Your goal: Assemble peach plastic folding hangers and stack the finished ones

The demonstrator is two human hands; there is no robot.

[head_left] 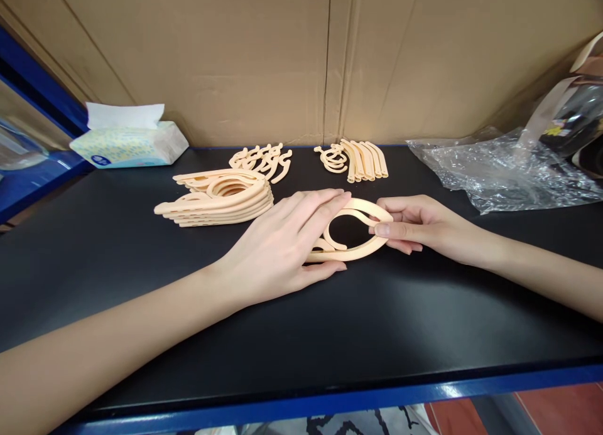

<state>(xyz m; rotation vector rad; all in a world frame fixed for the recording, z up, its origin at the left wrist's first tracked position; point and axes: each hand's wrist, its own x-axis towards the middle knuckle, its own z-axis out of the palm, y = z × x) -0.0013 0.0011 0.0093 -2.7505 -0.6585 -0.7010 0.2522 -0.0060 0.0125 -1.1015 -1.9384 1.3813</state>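
A beige plastic folding clothes hanger (pixel 358 254) is held between both hands just above the black tabletop. My left hand (pixel 282 240) lies over its left part, fingers along the far edge and thumb at the near edge, hiding that end. My right hand (pixel 414 225) pinches the rounded right end between thumb and fingers. The curved hook shows folded inside the loop. Beyond my left hand, a stack of folded hangers (pixel 221 203) lies flat. Loose hooks (pixel 264 161) lie behind the stack. Further right are more hooks (pixel 333 159) beside a row of hanger arms (pixel 365 159).
A tissue pack (pixel 132 143) sits at the back left. Crumpled clear plastic bags (pixel 499 171) cover the back right. A cardboard wall (pixel 264 58) closes off the rear. The table's blue front edge (pixel 330 400) runs along the bottom, and a blue post stands left.
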